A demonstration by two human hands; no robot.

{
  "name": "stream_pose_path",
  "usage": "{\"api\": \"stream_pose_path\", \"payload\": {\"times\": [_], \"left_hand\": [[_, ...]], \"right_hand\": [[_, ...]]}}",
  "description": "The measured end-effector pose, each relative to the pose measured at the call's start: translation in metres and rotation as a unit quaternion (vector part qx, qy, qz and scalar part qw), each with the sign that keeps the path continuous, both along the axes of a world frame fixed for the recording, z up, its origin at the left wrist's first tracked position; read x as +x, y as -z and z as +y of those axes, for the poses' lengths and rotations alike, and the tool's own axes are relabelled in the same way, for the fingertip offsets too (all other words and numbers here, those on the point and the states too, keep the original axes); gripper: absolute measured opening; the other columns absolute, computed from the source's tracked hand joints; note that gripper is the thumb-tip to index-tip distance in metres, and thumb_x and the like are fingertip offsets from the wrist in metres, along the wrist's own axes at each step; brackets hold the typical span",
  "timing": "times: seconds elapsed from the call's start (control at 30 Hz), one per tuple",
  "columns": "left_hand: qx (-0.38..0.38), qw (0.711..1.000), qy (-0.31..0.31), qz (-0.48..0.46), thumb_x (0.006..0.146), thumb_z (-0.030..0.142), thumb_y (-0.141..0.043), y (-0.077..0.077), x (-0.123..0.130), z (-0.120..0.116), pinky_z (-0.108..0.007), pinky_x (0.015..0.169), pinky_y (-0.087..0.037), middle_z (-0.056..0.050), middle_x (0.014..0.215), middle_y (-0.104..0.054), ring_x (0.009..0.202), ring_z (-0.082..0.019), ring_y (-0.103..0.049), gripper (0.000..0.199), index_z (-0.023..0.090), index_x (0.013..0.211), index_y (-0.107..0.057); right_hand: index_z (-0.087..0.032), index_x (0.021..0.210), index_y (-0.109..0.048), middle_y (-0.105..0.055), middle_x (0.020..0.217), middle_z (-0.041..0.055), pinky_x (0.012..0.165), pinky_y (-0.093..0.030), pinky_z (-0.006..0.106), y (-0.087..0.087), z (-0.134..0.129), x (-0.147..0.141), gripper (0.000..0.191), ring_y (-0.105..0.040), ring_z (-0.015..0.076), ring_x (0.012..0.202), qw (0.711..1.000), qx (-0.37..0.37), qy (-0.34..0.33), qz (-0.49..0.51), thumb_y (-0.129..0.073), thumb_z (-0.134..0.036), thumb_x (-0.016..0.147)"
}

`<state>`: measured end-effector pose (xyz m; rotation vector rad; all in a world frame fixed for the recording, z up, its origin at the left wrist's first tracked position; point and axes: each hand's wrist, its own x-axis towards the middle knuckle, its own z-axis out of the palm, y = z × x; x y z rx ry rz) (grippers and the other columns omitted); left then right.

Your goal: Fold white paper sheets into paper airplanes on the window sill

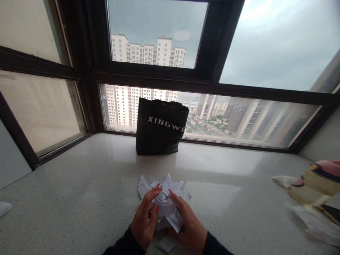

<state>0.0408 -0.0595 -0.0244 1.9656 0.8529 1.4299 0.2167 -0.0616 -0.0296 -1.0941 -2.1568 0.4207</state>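
Note:
A pile of folded white paper pieces [168,209] lies on the speckled white sill [87,198], low in the middle of the head view. My left hand [146,216] is at the pile's left side, fingers curved around some of the paper. On the right side my right hand [187,221] rests against the pile, its fingers reaching over the paper; its thumb is mostly hidden. Both hands cup the pile between them. Another small white piece [166,243] lies below the pile, between my wrists.
A black bag [162,129] with white letters stands behind the pile, near the window. At the right edge are a yellowish container with a pink top [315,184], a crumpled white wrapper [315,221] and a dark flat object [330,213]. Something white [4,208] lies far left.

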Motion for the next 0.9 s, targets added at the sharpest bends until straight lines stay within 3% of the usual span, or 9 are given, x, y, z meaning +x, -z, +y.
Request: {"api": "stream_pose_path", "payload": {"times": [0.1,0.2,0.3,0.43,0.53,0.63,0.77,0.9], "left_hand": [[0.002,1.0,-0.024,-0.005,0.083,0.015,-0.029,0.0,-0.001,0.002,-0.032,0.078,-0.046,-0.009,0.124,-0.037,0.112,-0.021,-0.037,0.033,0.023,0.114,-0.034],[0.053,0.993,-0.091,0.044,0.079,0.016,-0.034,0.004,-0.004,0.008,-0.037,0.081,-0.042,-0.01,0.118,-0.044,0.107,-0.023,-0.043,0.036,0.022,0.115,-0.034],[0.093,0.98,-0.15,0.093,0.076,0.017,-0.038,0.009,-0.008,0.014,-0.041,0.086,-0.036,-0.009,0.114,-0.048,0.105,-0.024,-0.043,0.038,0.022,0.113,-0.037],[0.092,0.972,-0.194,0.1,0.076,0.02,-0.038,0.014,-0.011,0.02,-0.042,0.085,-0.035,-0.009,0.112,-0.049,0.104,-0.024,-0.043,0.034,0.021,0.11,-0.039],[0.074,0.964,-0.224,0.122,0.075,0.021,-0.038,0.016,-0.016,0.025,-0.042,0.083,-0.037,-0.008,0.11,-0.051,0.102,-0.024,-0.045,0.033,0.02,0.108,-0.041],[0.088,0.954,-0.239,0.158,0.072,0.016,-0.034,0.019,-0.025,0.036,-0.042,0.083,-0.036,-0.007,0.111,-0.051,0.103,-0.023,-0.045,0.035,0.021,0.105,-0.046],[0.091,0.951,-0.229,0.186,0.072,0.016,-0.032,0.024,-0.036,0.048,-0.04,0.082,-0.037,-0.006,0.112,-0.051,0.103,-0.022,-0.046,0.036,0.022,0.103,-0.048],[0.069,0.942,-0.222,0.241,0.072,0.031,-0.043,0.031,-0.028,0.041,-0.044,0.08,-0.038,-0.009,0.116,-0.048,0.104,-0.026,-0.045,0.039,0.022,0.11,-0.043]], "right_hand": [[-0.023,0.125,-0.023,-0.053,0.111,0.0083,0.087,-0.037,0.039,-0.001,0.001,0.002,0.067,-0.047,0.0225,0.104,0.998,-0.021,0.024,0.062,-0.052,-0.012,0.066],[-0.023,0.122,-0.028,-0.057,0.103,0.0065,0.083,-0.041,0.035,-0.011,-0.002,0.002,0.056,-0.053,0.0201,0.096,0.996,-0.037,0.024,0.078,-0.047,-0.013,0.071],[-0.022,0.118,-0.035,-0.055,0.107,0.0071,0.085,-0.04,0.033,-0.019,-0.006,0.001,0.048,-0.05,0.0208,0.099,0.998,-0.028,0.003,0.056,-0.05,-0.021,0.072],[-0.021,0.117,-0.038,-0.047,0.117,0.009,0.09,-0.034,0.038,-0.022,-0.007,0.003,0.049,-0.04,0.0249,0.109,1.0,0.014,-0.014,0.024,-0.052,-0.035,0.072],[-0.021,0.115,-0.04,-0.046,0.119,0.0082,0.093,-0.03,0.042,-0.02,-0.004,0.006,0.043,-0.035,0.0258,0.112,0.999,0.035,0.017,0.03,-0.044,-0.04,0.076],[-0.022,0.113,-0.042,-0.048,0.115,0.0073,0.09,-0.035,0.039,-0.012,0.003,0.011,0.033,-0.04,0.0225,0.11,0.993,0.044,0.095,0.061,-0.032,-0.033,0.083],[-0.021,0.123,-0.029,-0.042,0.122,0.0098,0.088,-0.036,0.045,0.009,0.014,0.016,0.047,-0.038,0.0255,0.111,0.979,0.055,0.193,0.039,-0.04,-0.035,0.08],[-0.025,0.125,-0.027,-0.045,0.12,0.0096,0.091,-0.021,0.058,0.021,0.017,0.018,0.068,-0.034,0.0328,0.113,0.988,0.041,0.14,-0.051,-0.057,-0.041,0.066]]}}
